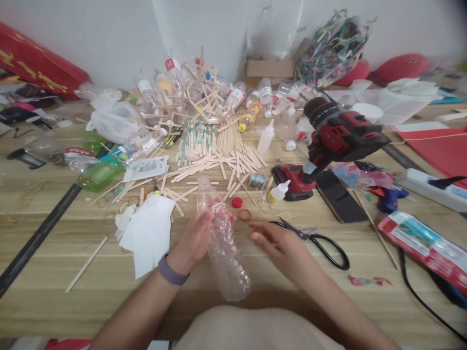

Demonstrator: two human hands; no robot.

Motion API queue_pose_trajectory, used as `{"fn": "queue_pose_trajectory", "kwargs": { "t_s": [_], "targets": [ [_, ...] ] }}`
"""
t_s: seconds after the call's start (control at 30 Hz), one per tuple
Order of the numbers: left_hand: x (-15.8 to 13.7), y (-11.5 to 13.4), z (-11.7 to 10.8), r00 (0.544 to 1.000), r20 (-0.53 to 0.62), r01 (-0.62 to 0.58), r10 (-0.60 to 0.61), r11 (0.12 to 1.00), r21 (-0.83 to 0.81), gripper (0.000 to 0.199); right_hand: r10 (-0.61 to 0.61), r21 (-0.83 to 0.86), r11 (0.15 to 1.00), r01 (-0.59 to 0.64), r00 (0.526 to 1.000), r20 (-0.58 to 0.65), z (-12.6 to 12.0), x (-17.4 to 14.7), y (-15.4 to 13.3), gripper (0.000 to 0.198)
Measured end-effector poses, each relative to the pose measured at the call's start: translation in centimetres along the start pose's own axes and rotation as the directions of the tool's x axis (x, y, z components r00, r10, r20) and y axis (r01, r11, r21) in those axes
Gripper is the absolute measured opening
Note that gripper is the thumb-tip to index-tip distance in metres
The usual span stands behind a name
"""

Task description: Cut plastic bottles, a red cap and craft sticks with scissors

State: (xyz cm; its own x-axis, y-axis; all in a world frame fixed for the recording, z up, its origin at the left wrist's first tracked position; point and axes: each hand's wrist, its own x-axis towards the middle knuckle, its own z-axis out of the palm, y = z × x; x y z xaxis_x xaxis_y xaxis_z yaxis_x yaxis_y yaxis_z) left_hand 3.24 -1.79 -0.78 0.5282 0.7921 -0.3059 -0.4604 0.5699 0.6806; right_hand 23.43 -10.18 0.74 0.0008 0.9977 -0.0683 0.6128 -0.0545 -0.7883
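A pale wall [204, 29] rises behind a wood-grained table [44, 301].

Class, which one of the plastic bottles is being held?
The clear, label-free bottle in the left hand. The others, such as the green bottle, are in neither hand.

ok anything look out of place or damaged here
Mostly clutter: flat pale wooden sticks sprawl in a loose jumble, while one lone wooden stick lies apart. The clear plastic bottle in the left hand is uncapped. No spill stands out.
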Motion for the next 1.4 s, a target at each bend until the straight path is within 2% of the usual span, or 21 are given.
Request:
{"fn": "queue_pose_trajectory", "kwargs": {
  "t_s": [0.07,0.1,0.2,0.3,0.4,0.5,0.6,0.67,0.7,0.73,0.8,0.87,0.9,0.93,1.0,1.1,1.27,1.4],
  "targets": [
    [0.2,0.2,0.0,1.0,-0.004,0.027,-0.027,1.0,-0.004,0.065,0.022,-0.247,0.968,-0.04,0.997,-0.074,-2.4,-1.2,2.5,0.038],
    [0.4,0.2,0.0,0.999,-0.01,0.04,-0.04,0.999,-0.005,0.064,-0.009,-0.387,0.921,-0.043,0.991,-0.132,-3.4,-1.8,3.9,0.038],
    [0.6,0.2,-0.2,0.997,-0.042,0.067,-0.068,0.998,-0.014,0.06,-0.067,-0.673,0.737,-0.058,0.985,-0.158,-5.3,-3.2,7.5,0.036],
    [0.7,0.2,-0.5,0.994,-0.051,0.095,-0.096,0.995,-0.033,0.054,-0.159,-0.769,0.638,0.044,0.984,-0.076,-5.4,-3.7,9.2,0.035],
    [0.7,0.3,-0.7,0.988,-0.019,0.15,-0.151,0.988,-0.03,0.047,-0.27,-0.851,0.502,0.155,0.963,0.016,-4.9,-3.6,9.1,0.033],
    [0.7,0.3,-0.7,0.984,-0.023,0.175,-0.176,0.984,-0.036,0.042,-0.346,-0.914,0.359,0.189,0.937,0.058,-5.0,-3.4,8.7,0.034],
    [0.6,0.3,-0.5,0.985,-0.023,0.171,-0.174,0.982,-0.075,0.039,-0.392,-0.935,0.277,0.224,0.914,0.103,-6.2,-3.3,8.2,0.037],
    [0.6,0.3,-0.3,0.985,-0.005,0.169,-0.17,0.981,-0.097,0.043,-0.442,-0.927,0.299,0.224,0.894,0.074,-7.3,-3.2,7.6,0.034],
    [0.5,0.3,-0.3,0.986,0.001,0.165,-0.166,0.981,-0.104,0.045,-0.468,-0.909,0.355,0.22,0.883,0.031,-7.7,-3.1,7.1,0.034],
    [0.5,0.3,-0.2,0.987,0.001,0.158,-0.159,0.981,-0.108,0.048,-0.483,-0.872,0.444,0.207,0.875,-0.039,-8.1,-3.1,6.5,0.036],
    [0.4,0.3,-0.2,0.99,-0.003,0.143,-0.144,0.984,-0.11,0.051,-0.427,-0.693,0.696,0.188,0.885,-0.188,-8.2,-3.0,4.9,0.038],
    [0.5,0.3,-0.2,0.992,-0.005,0.122,-0.124,0.987,-0.103,0.053,-0.263,-0.389,0.91,0.144,0.925,-0.273,-7.5,-2.7,3.2,0.035],
    [0.5,0.3,-0.3,0.993,-0.004,0.117,-0.118,0.988,-0.1,0.053,-0.172,-0.231,0.968,0.099,0.93,-0.323,-7.0,-2.4,2.3,0.035],
    [0.5,0.3,-0.3,0.993,-0.002,0.119,-0.12,0.988,-0.098,0.052,-0.091,-0.086,0.994,0.069,0.954,-0.286,-6.3,-2.1,1.5,0.038],
    [0.6,0.4,-0.3,0.99,0.0,0.14,-0.141,0.985,-0.098,0.049,0.02,0.136,0.991,0.006,0.982,-0.19,-4.9,-1.2,0.0,0.043],
    [0.4,0.6,-0.1,0.985,-0.003,0.171,-0.172,0.979,-0.109,0.041,0.043,0.373,0.928,-0.02,0.998,-0.052,-3.1,0.3,-1.6,0.044],
    [-0.1,1.1,0.3,0.986,-0.029,0.156,-0.162,0.977,-0.146,0.028,-0.073,0.434,0.901,0.019,0.991,0.108,-1.4,1.8,-3.1,0.033],
    [0.0,1.1,0.2,0.991,-0.004,0.131,-0.132,0.982,-0.137,0.031,-0.054,0.311,0.95,0.033,0.997,0.058,-1.1,2.4,-3.7,0.024]
  ]
}}
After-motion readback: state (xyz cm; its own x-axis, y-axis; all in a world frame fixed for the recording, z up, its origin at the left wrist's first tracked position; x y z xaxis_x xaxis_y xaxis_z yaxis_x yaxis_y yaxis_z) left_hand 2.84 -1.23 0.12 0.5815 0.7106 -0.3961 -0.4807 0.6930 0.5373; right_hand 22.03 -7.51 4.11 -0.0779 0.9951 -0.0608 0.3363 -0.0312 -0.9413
